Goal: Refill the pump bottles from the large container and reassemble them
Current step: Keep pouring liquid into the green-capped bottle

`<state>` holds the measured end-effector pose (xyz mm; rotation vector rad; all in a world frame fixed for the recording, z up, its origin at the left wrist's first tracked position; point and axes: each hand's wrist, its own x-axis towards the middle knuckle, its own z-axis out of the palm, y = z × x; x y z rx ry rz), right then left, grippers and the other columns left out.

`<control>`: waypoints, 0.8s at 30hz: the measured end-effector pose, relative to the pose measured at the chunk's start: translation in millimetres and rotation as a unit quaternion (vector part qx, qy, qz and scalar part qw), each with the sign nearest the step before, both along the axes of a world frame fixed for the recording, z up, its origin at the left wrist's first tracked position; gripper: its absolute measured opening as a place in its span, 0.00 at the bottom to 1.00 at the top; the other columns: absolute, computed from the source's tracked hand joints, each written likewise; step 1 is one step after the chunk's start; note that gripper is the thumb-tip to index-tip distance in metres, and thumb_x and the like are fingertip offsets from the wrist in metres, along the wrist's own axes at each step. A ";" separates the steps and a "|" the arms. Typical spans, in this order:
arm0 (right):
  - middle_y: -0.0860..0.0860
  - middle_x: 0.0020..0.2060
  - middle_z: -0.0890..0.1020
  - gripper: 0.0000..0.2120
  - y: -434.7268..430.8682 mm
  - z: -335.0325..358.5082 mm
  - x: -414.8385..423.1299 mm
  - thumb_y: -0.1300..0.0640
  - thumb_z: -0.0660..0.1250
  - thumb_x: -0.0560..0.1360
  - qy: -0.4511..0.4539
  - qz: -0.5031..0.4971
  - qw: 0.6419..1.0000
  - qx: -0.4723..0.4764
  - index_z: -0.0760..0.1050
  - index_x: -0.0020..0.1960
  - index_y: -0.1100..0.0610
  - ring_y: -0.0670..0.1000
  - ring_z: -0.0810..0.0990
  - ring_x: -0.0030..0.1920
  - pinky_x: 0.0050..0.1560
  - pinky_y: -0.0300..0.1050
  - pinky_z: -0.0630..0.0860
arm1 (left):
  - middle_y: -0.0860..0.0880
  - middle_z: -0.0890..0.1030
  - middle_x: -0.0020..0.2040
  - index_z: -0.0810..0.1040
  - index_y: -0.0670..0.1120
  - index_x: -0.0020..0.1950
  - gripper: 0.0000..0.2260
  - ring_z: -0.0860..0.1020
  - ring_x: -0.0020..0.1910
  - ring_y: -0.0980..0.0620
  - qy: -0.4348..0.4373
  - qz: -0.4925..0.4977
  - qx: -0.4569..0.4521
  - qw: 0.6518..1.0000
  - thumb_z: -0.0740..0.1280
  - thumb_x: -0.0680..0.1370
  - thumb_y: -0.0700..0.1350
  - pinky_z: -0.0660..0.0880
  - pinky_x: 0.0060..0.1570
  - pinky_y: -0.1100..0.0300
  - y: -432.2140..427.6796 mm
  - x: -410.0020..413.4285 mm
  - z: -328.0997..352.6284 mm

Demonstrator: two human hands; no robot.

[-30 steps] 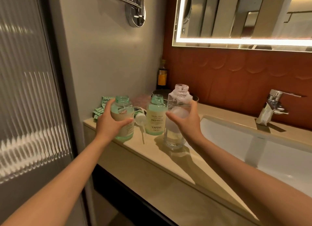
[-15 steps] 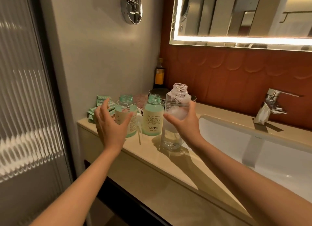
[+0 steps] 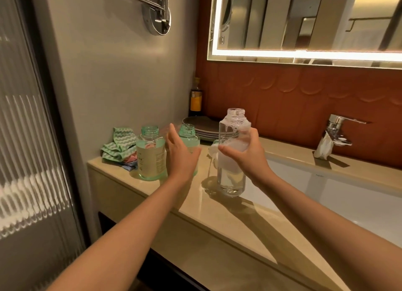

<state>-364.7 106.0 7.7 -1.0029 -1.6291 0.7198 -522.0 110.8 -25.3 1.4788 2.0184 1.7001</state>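
Two green pump bottles stand uncapped on the beige counter [image 3: 217,216]. The left green bottle [image 3: 150,155] is free. The right green bottle [image 3: 188,134] is partly hidden behind my left hand [image 3: 180,155], which hovers open with straight fingers and holds nothing. A tall clear container [image 3: 232,175] with foam inside and an open neck stands on the counter. My right hand [image 3: 243,156] grips its middle. A white pump head [image 3: 214,147] shows just left of the container.
Folded green and pink cloths [image 3: 118,148] lie at the counter's left end. Stacked grey plates [image 3: 206,127] and a dark bottle [image 3: 195,99] sit in the back corner. The white sink [image 3: 339,195] and chrome tap [image 3: 335,134] are to the right. A wall closes the left side.
My left hand let go of the left green bottle and moved right, in front of the second green bottle. My right hand kept its grip on the clear container.
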 end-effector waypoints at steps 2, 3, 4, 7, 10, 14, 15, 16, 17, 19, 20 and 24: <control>0.45 0.55 0.71 0.31 0.1 -1.2 3.8 0.50 0.76 0.67 -0.011 -0.002 1.000 -0.002 0.63 0.64 0.50 0.50 0.73 0.55 0.51 0.47 0.75 | 0.43 0.55 0.76 0.45 0.46 0.76 0.45 0.58 0.73 0.44 -0.003 0.001 -0.041 0.999 0.73 0.71 0.49 0.64 0.65 0.51 7.4 -0.4 3.6; 0.45 0.55 0.72 0.31 -0.3 -1.9 5.8 0.50 0.76 0.66 -0.014 -0.003 1.000 -0.001 0.63 0.63 0.50 0.50 0.73 0.55 0.51 0.48 0.76 | 0.42 0.58 0.74 0.47 0.45 0.75 0.45 0.61 0.71 0.43 -0.002 0.001 -0.056 0.998 0.73 0.70 0.51 0.66 0.63 0.51 10.1 -1.8 3.6; 0.46 0.55 0.72 0.31 -0.9 -2.4 7.9 0.50 0.76 0.66 -0.014 -0.004 1.000 -0.001 0.64 0.63 0.50 0.50 0.74 0.55 0.51 0.48 0.76 | 0.42 0.61 0.72 0.51 0.44 0.74 0.43 0.64 0.68 0.42 0.004 0.004 -0.062 0.998 0.74 0.69 0.52 0.69 0.60 0.50 12.0 -3.4 2.7; 0.45 0.53 0.72 0.31 -3.6 -1.0 14.0 0.50 0.76 0.66 -0.018 -0.005 1.000 0.000 0.64 0.62 0.50 0.50 0.74 0.55 0.52 0.48 0.76 | 0.43 0.69 0.65 0.59 0.45 0.68 0.36 0.71 0.60 0.44 0.035 0.019 -0.060 0.997 0.73 0.68 0.53 0.73 0.51 0.51 8.6 -4.6 -1.8; 0.45 0.53 0.71 0.32 -4.7 4.1 20.7 0.52 0.76 0.66 -0.035 -0.009 0.999 0.005 0.63 0.63 0.53 0.49 0.72 0.54 0.52 0.47 0.75 | 0.44 0.71 0.62 0.59 0.46 0.67 0.35 0.72 0.58 0.45 0.066 0.006 -0.046 0.997 0.73 0.68 0.55 0.75 0.50 0.51 -4.0 0.9 -8.1; 0.45 0.53 0.73 0.32 -6.8 12.5 31.3 0.52 0.77 0.65 -0.144 -0.018 0.988 0.049 0.63 0.63 0.53 0.49 0.73 0.52 0.48 0.43 0.72 | 0.46 0.72 0.61 0.61 0.47 0.65 0.34 0.72 0.58 0.46 0.086 -0.015 -0.008 0.996 0.73 0.67 0.57 0.75 0.50 0.51 -24.5 10.5 -18.1; 0.46 0.53 0.74 0.33 -7.5 14.0 33.3 0.52 0.77 0.65 -0.185 -0.022 0.980 0.067 0.63 0.63 0.53 0.50 0.74 0.52 0.47 0.44 0.73 | 0.46 0.72 0.61 0.61 0.47 0.65 0.34 0.72 0.58 0.47 0.095 -0.016 -0.005 0.995 0.73 0.67 0.57 0.74 0.50 0.52 -28.8 13.3 -19.4; 0.48 0.54 0.75 0.34 -9.0 15.2 35.8 0.52 0.77 0.64 -0.231 -0.032 0.969 0.085 0.63 0.64 0.52 0.52 0.75 0.53 0.47 0.47 0.74 | 0.47 0.72 0.60 0.61 0.47 0.65 0.34 0.72 0.57 0.47 0.102 -0.018 -0.003 0.995 0.73 0.67 0.57 0.74 0.49 0.52 -33.0 17.0 -19.8; 0.50 0.56 0.76 0.36 -8.8 17.1 36.8 0.51 0.77 0.64 -0.277 -0.046 0.954 0.103 0.62 0.65 0.52 0.54 0.76 0.54 0.49 0.49 0.75 | 0.47 0.72 0.60 0.61 0.47 0.64 0.33 0.72 0.57 0.47 0.107 -0.020 -0.002 0.994 0.72 0.67 0.57 0.73 0.49 0.53 -35.4 20.0 -20.1; 0.51 0.61 0.76 0.39 -8.2 23.1 40.1 0.50 0.77 0.64 -0.348 -0.077 0.925 0.131 0.60 0.68 0.50 0.55 0.76 0.57 0.53 0.52 0.75 | 0.47 0.72 0.60 0.61 0.48 0.65 0.33 0.71 0.57 0.47 0.112 -0.024 -0.001 0.993 0.72 0.67 0.57 0.73 0.49 0.53 -40.4 26.5 -20.3; 0.52 0.62 0.76 0.39 -7.9 27.0 41.4 0.50 0.77 0.64 -0.374 -0.088 0.912 0.141 0.60 0.69 0.50 0.56 0.76 0.57 0.53 0.52 0.75 | 0.47 0.71 0.60 0.60 0.48 0.65 0.34 0.71 0.58 0.47 0.111 -0.022 -0.002 0.994 0.72 0.67 0.57 0.72 0.49 0.54 -42.4 29.3 -20.0; 0.52 0.60 0.76 0.39 -7.0 37.9 43.9 0.49 0.76 0.65 -0.465 -0.118 0.859 0.178 0.58 0.69 0.48 0.55 0.77 0.55 0.50 0.54 0.78 | 0.46 0.72 0.61 0.59 0.49 0.66 0.35 0.72 0.58 0.46 0.116 -0.022 -0.019 0.993 0.72 0.67 0.59 0.73 0.48 0.54 -46.7 37.6 -19.5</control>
